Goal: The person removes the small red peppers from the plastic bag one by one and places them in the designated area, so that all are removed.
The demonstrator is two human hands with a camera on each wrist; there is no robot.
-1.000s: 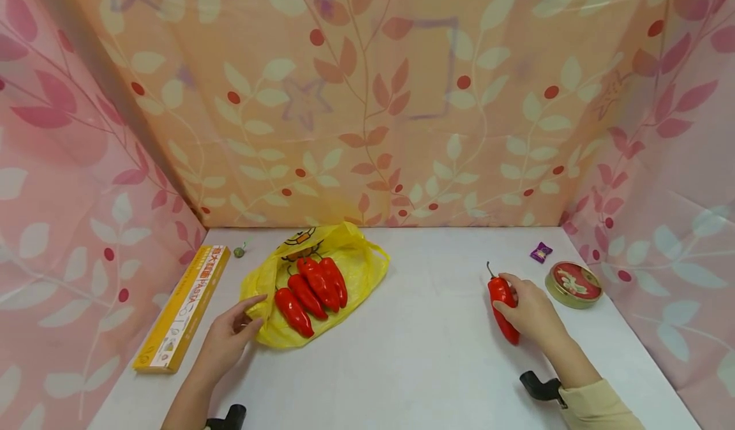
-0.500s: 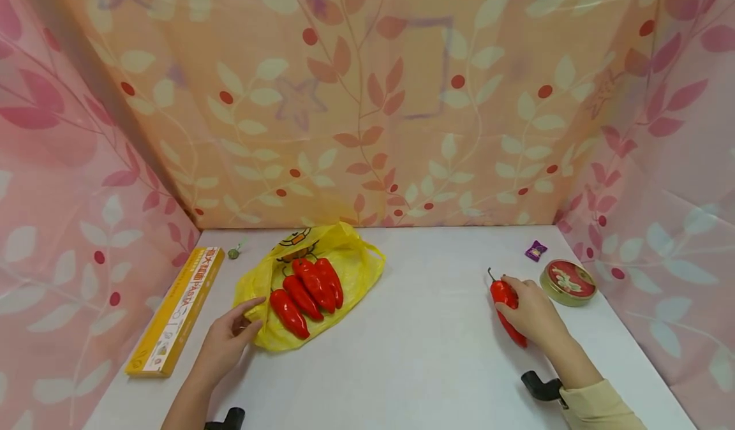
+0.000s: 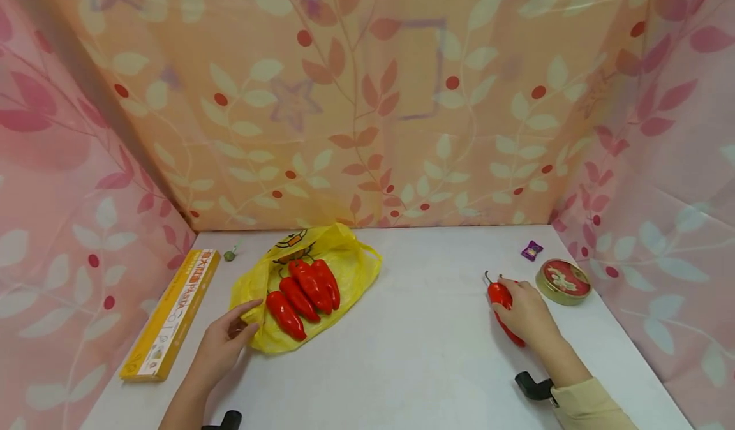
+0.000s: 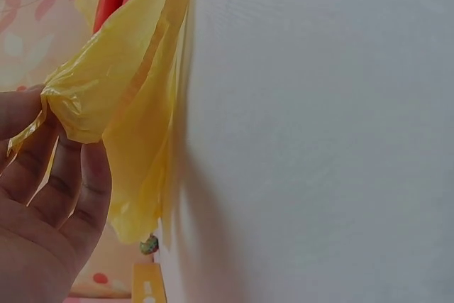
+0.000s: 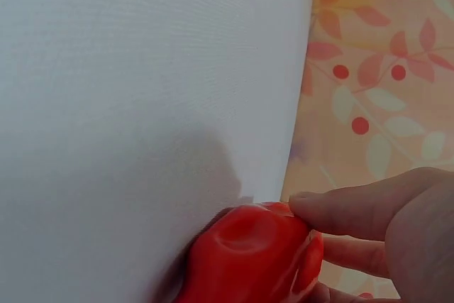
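In the head view my left hand [image 3: 221,344] pinches the near-left edge of a yellow plastic bag [image 3: 356,270]. The left wrist view shows the bag's film [image 4: 106,76] caught between thumb and fingers. Several red chili peppers [image 3: 310,283] lie side by side on the open bag, stems pointing away. Over at the right, my right hand [image 3: 531,312] grips a red chili pepper [image 3: 499,295] from its right side, low at the table. Close up, the right wrist view shows this pepper [image 5: 245,253] with another red piece beside it under the fingers; whether that is a second pepper, I cannot tell.
A yellow pasta box [image 3: 172,315] lies along the left edge, with a small green wrapped item [image 3: 230,255] behind it. Near the right edge are a round tin with a red lid [image 3: 564,281] and a purple wrapped candy [image 3: 531,250]. Patterned curtains enclose the table.
The head view has shifted slightly, so everything sits a little further left. The pepper under my right hand has turned slightly. My left hand keeps its hold on the bag.
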